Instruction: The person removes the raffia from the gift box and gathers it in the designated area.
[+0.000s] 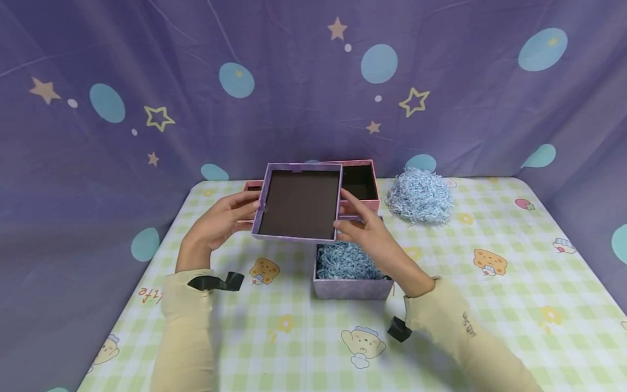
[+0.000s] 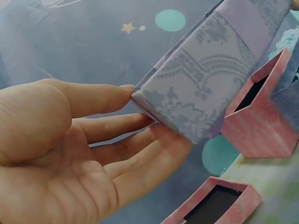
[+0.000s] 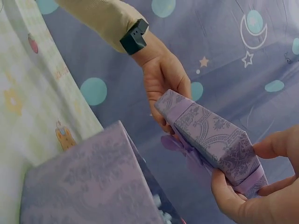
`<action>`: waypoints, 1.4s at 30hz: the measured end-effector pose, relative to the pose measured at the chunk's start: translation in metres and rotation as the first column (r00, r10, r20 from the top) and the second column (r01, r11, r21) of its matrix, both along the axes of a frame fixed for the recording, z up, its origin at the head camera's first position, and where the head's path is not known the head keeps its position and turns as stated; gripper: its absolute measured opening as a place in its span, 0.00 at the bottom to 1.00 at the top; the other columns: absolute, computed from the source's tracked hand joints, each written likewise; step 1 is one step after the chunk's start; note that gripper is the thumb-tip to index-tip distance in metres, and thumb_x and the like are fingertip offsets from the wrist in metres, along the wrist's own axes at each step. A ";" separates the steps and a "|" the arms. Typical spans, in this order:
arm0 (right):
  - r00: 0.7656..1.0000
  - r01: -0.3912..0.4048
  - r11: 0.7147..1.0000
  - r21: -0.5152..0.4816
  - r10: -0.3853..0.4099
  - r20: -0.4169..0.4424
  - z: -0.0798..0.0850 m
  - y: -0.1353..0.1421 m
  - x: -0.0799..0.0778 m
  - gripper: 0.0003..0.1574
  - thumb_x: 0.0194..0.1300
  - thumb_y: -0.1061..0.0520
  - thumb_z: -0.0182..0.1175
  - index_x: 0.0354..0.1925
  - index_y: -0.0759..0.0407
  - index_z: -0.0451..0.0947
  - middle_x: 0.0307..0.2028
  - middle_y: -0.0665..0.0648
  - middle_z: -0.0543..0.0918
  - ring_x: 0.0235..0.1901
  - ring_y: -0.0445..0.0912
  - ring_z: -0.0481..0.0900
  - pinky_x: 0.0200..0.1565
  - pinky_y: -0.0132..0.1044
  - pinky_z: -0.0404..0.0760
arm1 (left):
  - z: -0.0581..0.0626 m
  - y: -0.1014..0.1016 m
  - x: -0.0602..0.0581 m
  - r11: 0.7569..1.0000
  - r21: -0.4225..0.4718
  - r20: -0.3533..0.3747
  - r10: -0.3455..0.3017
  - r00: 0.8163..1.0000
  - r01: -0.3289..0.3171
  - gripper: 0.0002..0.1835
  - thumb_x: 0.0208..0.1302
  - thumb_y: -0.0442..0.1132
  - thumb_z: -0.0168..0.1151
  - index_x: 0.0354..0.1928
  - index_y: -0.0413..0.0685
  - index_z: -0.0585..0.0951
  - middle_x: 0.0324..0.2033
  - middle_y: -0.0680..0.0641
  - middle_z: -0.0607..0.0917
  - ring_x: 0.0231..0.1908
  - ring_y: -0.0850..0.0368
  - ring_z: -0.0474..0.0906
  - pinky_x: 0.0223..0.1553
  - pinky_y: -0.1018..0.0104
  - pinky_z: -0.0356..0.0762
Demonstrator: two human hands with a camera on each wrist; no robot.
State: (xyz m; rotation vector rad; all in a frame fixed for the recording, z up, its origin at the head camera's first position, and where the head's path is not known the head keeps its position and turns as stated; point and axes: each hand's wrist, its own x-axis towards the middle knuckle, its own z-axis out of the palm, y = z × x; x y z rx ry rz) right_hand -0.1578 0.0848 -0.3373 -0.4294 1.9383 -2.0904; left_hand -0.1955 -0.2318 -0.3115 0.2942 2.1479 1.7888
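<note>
Both hands hold a purple patterned box lid (image 1: 300, 204) above the table, its dark inside turned to the head camera. My left hand (image 1: 221, 220) grips the left edge between thumb and fingers. At the opposite edge, my right hand (image 1: 368, 235) pinches the side, as the right wrist view also shows. A lilac ribbon with a bow (image 3: 194, 156) runs across the lid's outer face. Below and to the right stands the open purple box (image 1: 352, 289), holding blue shredded paper (image 1: 349, 262); the lid and right arm hide part of it.
An open pink box (image 1: 373, 206) with a dark inside stands behind the lid. To its left, a pink-rimmed piece (image 2: 247, 200) lies mostly hidden in the head view. A heap of loose blue shredded paper (image 1: 420, 197) sits at the back right. Behind hangs a purple curtain (image 1: 303, 81).
</note>
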 end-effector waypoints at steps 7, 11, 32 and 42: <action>1.000 0.003 1.000 -0.017 -0.002 0.018 -0.003 -0.018 0.006 0.45 0.68 0.62 0.55 0.75 0.42 0.48 0.61 0.62 0.63 0.49 0.44 0.77 0.55 0.43 0.79 | -0.001 -0.017 0.005 1.000 -0.016 -0.001 -0.001 1.000 0.001 0.28 0.73 0.43 0.50 0.68 0.34 0.61 0.48 0.55 0.81 0.45 0.62 0.80 0.47 0.67 0.80; 1.000 0.007 1.000 -0.011 -0.007 0.000 -0.005 -0.028 0.010 0.46 0.68 0.64 0.54 0.75 0.43 0.47 0.62 0.63 0.64 0.44 0.39 0.78 0.55 0.43 0.79 | -0.005 -0.027 0.007 1.000 -0.024 0.001 -0.017 1.000 0.017 0.29 0.73 0.44 0.50 0.68 0.35 0.61 0.49 0.55 0.80 0.46 0.62 0.80 0.49 0.66 0.80; 1.000 -0.008 0.996 0.085 0.009 -0.012 -0.018 -0.073 0.034 0.50 0.65 0.64 0.57 0.75 0.43 0.43 0.64 0.61 0.64 0.58 0.53 0.73 0.49 0.41 0.80 | -0.018 -0.072 0.026 0.996 -0.068 0.035 -0.047 0.998 0.049 0.27 0.74 0.43 0.48 0.68 0.37 0.59 0.51 0.58 0.79 0.49 0.65 0.78 0.48 0.66 0.80; 0.999 -0.036 0.996 0.082 0.037 -0.005 -0.024 -0.090 0.043 0.49 0.65 0.65 0.55 0.76 0.49 0.42 0.65 0.62 0.63 0.59 0.54 0.72 0.55 0.43 0.78 | -0.024 -0.085 0.035 0.996 -0.060 0.095 -0.062 0.994 0.068 0.18 0.74 0.39 0.49 0.61 0.40 0.64 0.47 0.56 0.80 0.47 0.62 0.80 0.47 0.64 0.81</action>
